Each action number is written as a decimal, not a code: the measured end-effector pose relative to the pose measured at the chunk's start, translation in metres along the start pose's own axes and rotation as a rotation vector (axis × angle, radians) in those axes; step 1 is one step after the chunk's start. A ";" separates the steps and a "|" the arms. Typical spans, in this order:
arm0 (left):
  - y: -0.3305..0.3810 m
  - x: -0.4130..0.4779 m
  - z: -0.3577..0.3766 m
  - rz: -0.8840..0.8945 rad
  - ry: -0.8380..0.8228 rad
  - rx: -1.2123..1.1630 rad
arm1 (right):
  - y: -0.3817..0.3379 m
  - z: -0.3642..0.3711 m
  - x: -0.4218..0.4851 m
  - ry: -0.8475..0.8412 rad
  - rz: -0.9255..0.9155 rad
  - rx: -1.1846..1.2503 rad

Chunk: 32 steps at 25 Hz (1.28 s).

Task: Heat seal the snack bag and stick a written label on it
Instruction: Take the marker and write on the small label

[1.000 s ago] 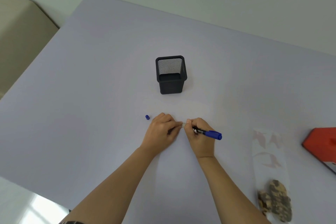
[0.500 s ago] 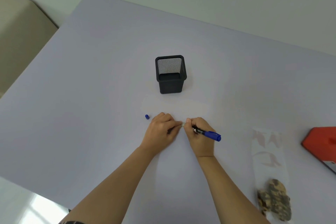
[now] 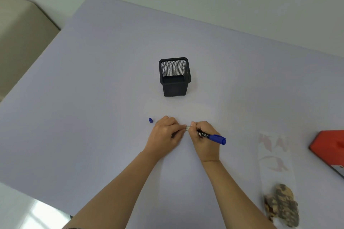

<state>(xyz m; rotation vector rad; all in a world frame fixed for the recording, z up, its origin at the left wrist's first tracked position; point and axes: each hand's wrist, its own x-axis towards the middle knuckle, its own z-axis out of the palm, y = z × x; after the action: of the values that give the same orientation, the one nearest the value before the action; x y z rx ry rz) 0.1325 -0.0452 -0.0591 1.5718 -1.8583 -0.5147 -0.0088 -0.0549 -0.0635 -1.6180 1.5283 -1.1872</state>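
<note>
Pinching label (image 3: 188,127): left hand (image 3: 165,134), fingertips closed on it.
Gripping marker (image 3: 212,137): right hand (image 3: 204,141), fingers curled round it.

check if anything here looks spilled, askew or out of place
Nothing spilled or damaged. The only stray item is the small blue pen cap, lying loose on the lavender table beside the left hand, off the blue marker that the right hand holds; both pinch a tiny pale label.

My counter (image 3: 93,80) is smooth and matt; the cup (image 3: 174,87) is black wire mesh; the bag (image 3: 275,154) clear, glossy plastic; my marker (image 3: 212,136) smooth plastic.
</note>
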 end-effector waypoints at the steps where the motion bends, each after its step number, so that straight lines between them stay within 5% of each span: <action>1: 0.000 0.000 0.000 0.001 0.002 0.001 | 0.000 0.000 0.000 0.009 0.007 -0.001; 32: -0.001 0.000 0.001 -0.004 -0.015 0.004 | -0.002 -0.003 0.000 -0.050 0.001 0.009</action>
<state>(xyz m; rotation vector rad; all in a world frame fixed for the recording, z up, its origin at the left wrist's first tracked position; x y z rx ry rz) 0.1328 -0.0459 -0.0605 1.5793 -1.8690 -0.5263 -0.0108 -0.0538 -0.0607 -1.6286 1.4903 -1.1424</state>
